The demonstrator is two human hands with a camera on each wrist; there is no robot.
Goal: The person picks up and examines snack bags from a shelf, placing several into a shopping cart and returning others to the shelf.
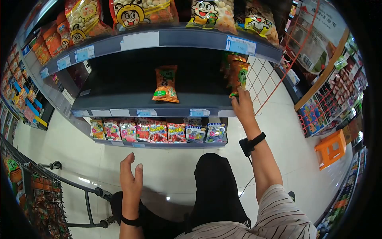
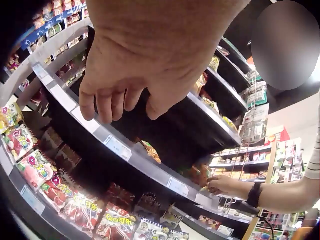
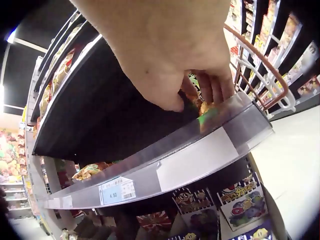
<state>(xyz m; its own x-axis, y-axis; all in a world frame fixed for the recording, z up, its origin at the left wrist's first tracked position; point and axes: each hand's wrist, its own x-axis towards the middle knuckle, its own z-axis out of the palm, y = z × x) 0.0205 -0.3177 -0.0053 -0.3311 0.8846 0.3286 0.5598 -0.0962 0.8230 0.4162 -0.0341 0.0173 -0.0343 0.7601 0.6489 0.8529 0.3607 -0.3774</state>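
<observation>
At the right end of the middle shelf (image 1: 131, 104), an orange-brown snack bag (image 1: 240, 75) stands upright, with more orange packaging right behind it. My right hand (image 1: 244, 107) grips the lower part of this bag, thumb on one side and fingers on the other. In the right wrist view, the hand (image 3: 175, 55) hides most of the bag (image 3: 204, 111) behind the clear shelf lip. A similar bag (image 1: 166, 84) with a green patch stands alone near the shelf's middle. Holding nothing, my left hand (image 1: 131, 181) is in front of the shelves, fingers relaxed.
Large bags (image 1: 143, 14) fill the shelf above. Small candy packets (image 1: 158, 132) line the low shelf. A red wire grid (image 1: 274, 79) borders the shelf's right end. At lower left is a loaded wire cart (image 1: 45, 199); an orange stool (image 1: 330, 149) stands right.
</observation>
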